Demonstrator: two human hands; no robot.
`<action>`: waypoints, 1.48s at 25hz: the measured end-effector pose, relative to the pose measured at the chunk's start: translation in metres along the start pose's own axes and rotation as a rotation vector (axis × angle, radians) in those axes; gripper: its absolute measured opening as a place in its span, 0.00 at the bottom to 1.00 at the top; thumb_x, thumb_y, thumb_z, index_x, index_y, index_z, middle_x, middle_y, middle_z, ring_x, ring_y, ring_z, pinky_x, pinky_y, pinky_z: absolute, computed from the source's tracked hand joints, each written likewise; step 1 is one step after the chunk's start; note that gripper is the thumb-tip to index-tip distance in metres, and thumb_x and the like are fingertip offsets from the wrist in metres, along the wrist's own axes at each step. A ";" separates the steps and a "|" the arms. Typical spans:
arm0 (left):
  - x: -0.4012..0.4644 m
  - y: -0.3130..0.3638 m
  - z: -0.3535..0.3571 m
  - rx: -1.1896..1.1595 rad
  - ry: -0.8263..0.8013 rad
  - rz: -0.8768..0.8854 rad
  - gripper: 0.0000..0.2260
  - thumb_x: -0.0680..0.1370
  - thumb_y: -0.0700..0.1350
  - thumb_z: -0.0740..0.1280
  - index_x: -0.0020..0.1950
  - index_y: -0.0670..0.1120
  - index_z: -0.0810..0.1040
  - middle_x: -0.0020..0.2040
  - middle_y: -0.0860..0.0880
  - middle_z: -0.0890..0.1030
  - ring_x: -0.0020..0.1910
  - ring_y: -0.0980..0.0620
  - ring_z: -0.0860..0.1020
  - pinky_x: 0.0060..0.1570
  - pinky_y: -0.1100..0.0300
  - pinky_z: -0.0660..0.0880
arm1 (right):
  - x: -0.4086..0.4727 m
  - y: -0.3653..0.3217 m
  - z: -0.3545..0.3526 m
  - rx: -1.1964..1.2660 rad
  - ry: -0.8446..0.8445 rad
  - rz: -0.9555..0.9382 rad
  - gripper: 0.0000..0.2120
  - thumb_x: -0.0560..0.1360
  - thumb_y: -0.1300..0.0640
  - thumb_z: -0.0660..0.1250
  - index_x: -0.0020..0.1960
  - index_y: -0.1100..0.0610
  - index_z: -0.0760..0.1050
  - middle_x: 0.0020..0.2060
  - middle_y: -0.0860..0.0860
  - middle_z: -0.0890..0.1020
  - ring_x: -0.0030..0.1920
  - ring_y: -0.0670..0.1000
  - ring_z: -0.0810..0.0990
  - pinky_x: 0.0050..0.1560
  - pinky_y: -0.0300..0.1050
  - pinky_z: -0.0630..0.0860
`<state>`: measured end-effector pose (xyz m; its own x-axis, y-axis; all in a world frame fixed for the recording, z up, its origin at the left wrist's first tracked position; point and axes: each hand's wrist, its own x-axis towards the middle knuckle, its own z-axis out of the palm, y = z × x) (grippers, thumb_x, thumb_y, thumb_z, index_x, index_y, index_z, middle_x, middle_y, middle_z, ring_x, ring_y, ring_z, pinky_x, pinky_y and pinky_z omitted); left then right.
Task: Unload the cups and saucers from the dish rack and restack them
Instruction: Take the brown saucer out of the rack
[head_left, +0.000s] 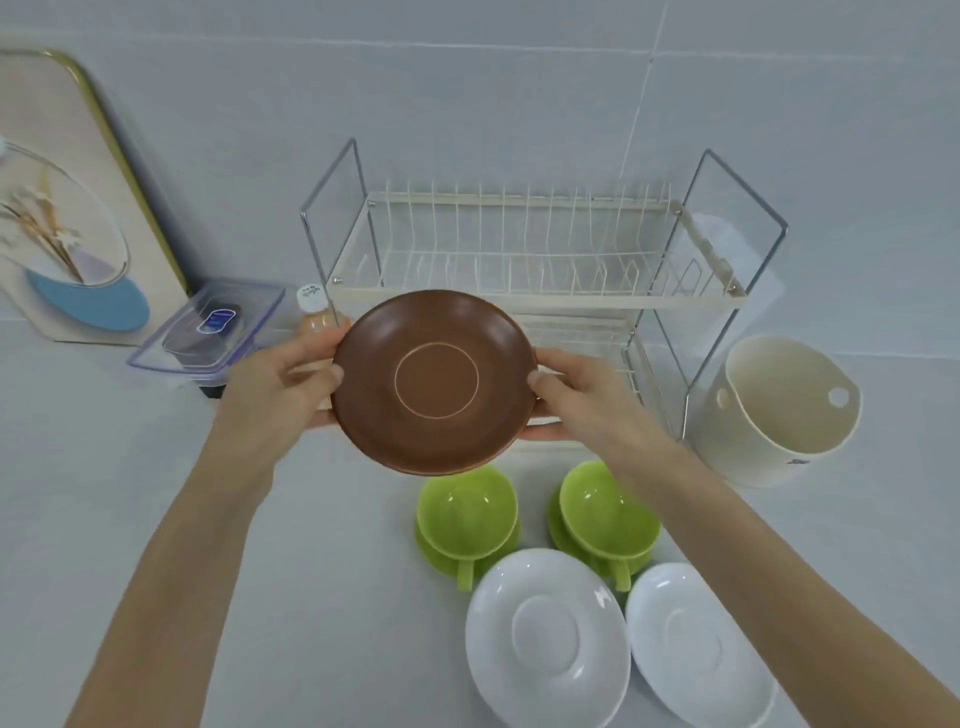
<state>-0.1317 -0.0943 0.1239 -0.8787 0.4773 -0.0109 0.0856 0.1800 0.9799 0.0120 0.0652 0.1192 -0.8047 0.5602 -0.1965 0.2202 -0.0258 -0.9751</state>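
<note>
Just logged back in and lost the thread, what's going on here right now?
A person holds a brown saucer by its rim with both hands, left hand and right hand, in front of the dish rack, whose upper tier looks empty. On the counter below sit two green cups on green saucers, and nearer the camera two white saucers lie side by side.

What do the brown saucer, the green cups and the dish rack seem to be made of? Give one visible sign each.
Brown saucer: probably matte-glazed ceramic; dull sheen, pale unglazed-looking ring.
Green cups: glossy ceramic or possibly plastic; bright highlights.
Dish rack: cream-coated wire on shiny metal frame; thin rods, reflective uprights.
</note>
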 end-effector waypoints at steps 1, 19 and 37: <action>-0.010 -0.015 -0.004 0.010 0.005 -0.041 0.18 0.76 0.32 0.59 0.62 0.47 0.74 0.46 0.51 0.78 0.37 0.59 0.78 0.26 0.74 0.75 | -0.004 0.016 0.007 -0.019 -0.010 0.026 0.17 0.78 0.67 0.52 0.58 0.53 0.74 0.35 0.53 0.80 0.30 0.42 0.82 0.37 0.36 0.81; -0.106 -0.173 -0.036 0.104 0.141 -0.592 0.15 0.76 0.31 0.59 0.59 0.41 0.76 0.52 0.44 0.77 0.44 0.44 0.76 0.51 0.51 0.75 | -0.057 0.165 0.095 -0.512 -0.129 0.220 0.21 0.77 0.59 0.56 0.70 0.55 0.65 0.59 0.60 0.76 0.62 0.57 0.75 0.63 0.45 0.69; -0.098 -0.174 -0.006 0.592 0.091 -0.376 0.17 0.76 0.39 0.61 0.65 0.42 0.72 0.65 0.39 0.71 0.62 0.40 0.72 0.63 0.50 0.67 | -0.060 0.160 0.080 -0.503 -0.254 0.233 0.20 0.78 0.57 0.55 0.69 0.53 0.67 0.61 0.51 0.78 0.64 0.50 0.74 0.61 0.37 0.66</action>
<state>-0.0628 -0.1777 -0.0442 -0.9323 0.2219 -0.2856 -0.0132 0.7683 0.6400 0.0509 -0.0389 -0.0336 -0.7966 0.3703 -0.4779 0.5902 0.3049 -0.7475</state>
